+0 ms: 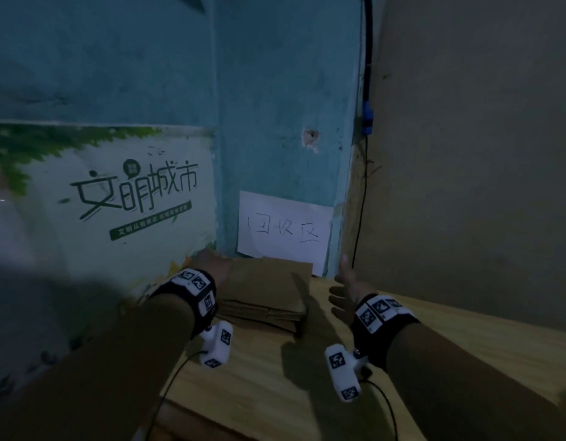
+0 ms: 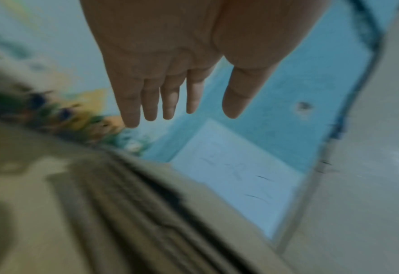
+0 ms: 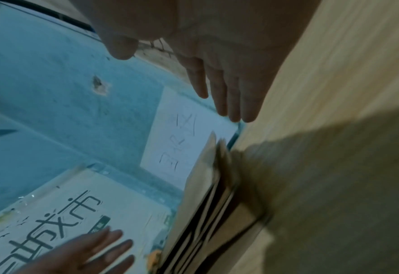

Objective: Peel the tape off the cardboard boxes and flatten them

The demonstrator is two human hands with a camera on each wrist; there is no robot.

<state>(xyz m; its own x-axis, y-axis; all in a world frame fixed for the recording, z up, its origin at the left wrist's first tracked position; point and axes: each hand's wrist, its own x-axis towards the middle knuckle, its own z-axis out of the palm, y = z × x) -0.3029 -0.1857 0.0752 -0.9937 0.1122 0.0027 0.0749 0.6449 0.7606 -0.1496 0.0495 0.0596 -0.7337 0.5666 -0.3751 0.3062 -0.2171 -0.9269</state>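
A stack of flattened brown cardboard boxes (image 1: 268, 294) lies on the wooden table (image 1: 275, 377) against the blue wall. The stack's edges show in the left wrist view (image 2: 135, 204) and the right wrist view (image 3: 207, 204). My left hand (image 1: 211, 262) hovers over the stack's left rear corner, fingers (image 2: 151, 103) straight and holding nothing. My right hand (image 1: 345, 288) is just right of the stack above the table, fingers (image 3: 231, 96) straight and together, holding nothing. No tape is visible.
A white handwritten paper sign (image 1: 284, 230) hangs on the blue wall behind the stack. A printed poster (image 1: 122, 198) covers the wall to the left. A grey wall (image 1: 466, 186) closes the right side, with a black cable (image 1: 361, 198) in the corner.
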